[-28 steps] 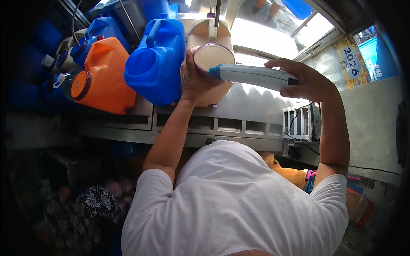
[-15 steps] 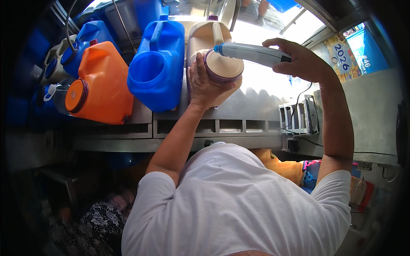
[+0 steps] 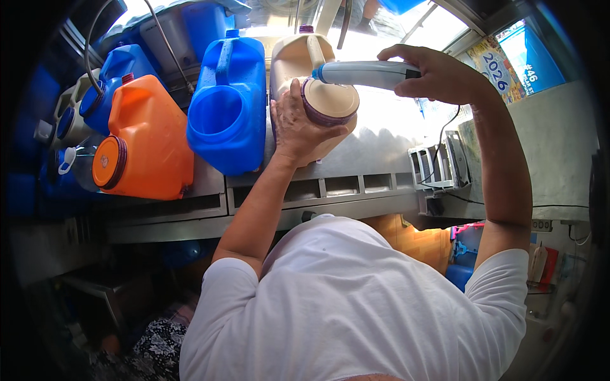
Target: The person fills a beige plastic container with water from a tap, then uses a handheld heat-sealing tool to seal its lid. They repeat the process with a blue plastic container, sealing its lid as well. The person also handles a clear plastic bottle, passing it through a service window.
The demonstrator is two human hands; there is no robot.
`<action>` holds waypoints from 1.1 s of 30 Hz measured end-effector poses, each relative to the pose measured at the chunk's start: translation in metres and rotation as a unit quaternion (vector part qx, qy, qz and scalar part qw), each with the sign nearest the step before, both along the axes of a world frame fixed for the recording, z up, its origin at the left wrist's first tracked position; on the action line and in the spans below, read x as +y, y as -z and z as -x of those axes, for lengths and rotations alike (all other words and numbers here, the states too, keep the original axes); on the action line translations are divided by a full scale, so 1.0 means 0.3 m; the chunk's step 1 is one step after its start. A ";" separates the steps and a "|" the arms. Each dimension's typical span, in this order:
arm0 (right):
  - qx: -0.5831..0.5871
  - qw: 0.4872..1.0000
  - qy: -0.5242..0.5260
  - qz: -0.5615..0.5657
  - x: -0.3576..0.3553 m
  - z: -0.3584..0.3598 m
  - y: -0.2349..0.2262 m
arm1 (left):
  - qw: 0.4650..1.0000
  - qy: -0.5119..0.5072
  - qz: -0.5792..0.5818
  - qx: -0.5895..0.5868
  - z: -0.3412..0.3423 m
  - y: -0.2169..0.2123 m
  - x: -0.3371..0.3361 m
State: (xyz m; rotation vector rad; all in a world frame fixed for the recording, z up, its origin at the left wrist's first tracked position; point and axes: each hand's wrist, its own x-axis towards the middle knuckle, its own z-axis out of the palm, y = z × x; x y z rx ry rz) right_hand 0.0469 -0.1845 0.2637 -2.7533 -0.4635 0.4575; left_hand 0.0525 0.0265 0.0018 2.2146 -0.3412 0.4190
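Observation:
A beige water jug (image 3: 304, 54) stands upright on the metal counter. Its round cream lid (image 3: 330, 98) has a purple rim and faces me. My left hand (image 3: 298, 124) is closed around the left and lower side of that lid. In my right hand (image 3: 432, 73) is a long pale grey heat gun (image 3: 365, 75) with a blue tip, held nearly level. The tip is at the lid's upper left edge; whether it touches I cannot tell. A thin dark cord hangs below my right wrist.
Left of the beige jug stands a blue jug (image 3: 229, 70) with its wide mouth uncovered. Farther left are an orange jug (image 3: 152, 127) with a lid and several more jugs. A metal rack (image 3: 438, 162) sits on the counter (image 3: 375, 143) to the right, by a wall with posters (image 3: 530, 63).
The view has shifted slightly. My left hand keeps its hold on the lid, and the heat gun's tip remains near the lid's upper left edge.

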 end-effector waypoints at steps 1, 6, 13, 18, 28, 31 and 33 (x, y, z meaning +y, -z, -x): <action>-0.006 1.000 0.010 0.012 -0.005 0.006 -0.009 | 1.000 0.008 -0.006 0.009 -0.012 -0.007 0.011; 0.030 0.997 0.064 0.019 -0.028 -0.001 -0.041 | 0.998 0.053 0.003 0.026 -0.062 -0.010 0.027; 0.030 1.000 0.006 0.003 -0.024 -0.039 -0.007 | 0.997 0.047 0.032 0.058 -0.055 0.005 0.007; 0.028 1.000 -0.005 0.011 -0.002 -0.040 -0.018 | 0.995 0.050 0.031 0.083 -0.056 0.007 0.005; 0.053 0.996 -0.072 0.006 0.014 0.039 -0.036 | 0.996 0.046 0.055 0.060 -0.050 -0.013 0.004; 0.025 0.996 -0.089 0.011 -0.025 0.109 -0.026 | 0.993 0.055 0.059 0.090 -0.053 -0.010 0.015; 0.021 0.997 -0.068 0.000 -0.082 0.164 -0.009 | 0.990 0.075 0.076 0.089 -0.070 0.003 0.029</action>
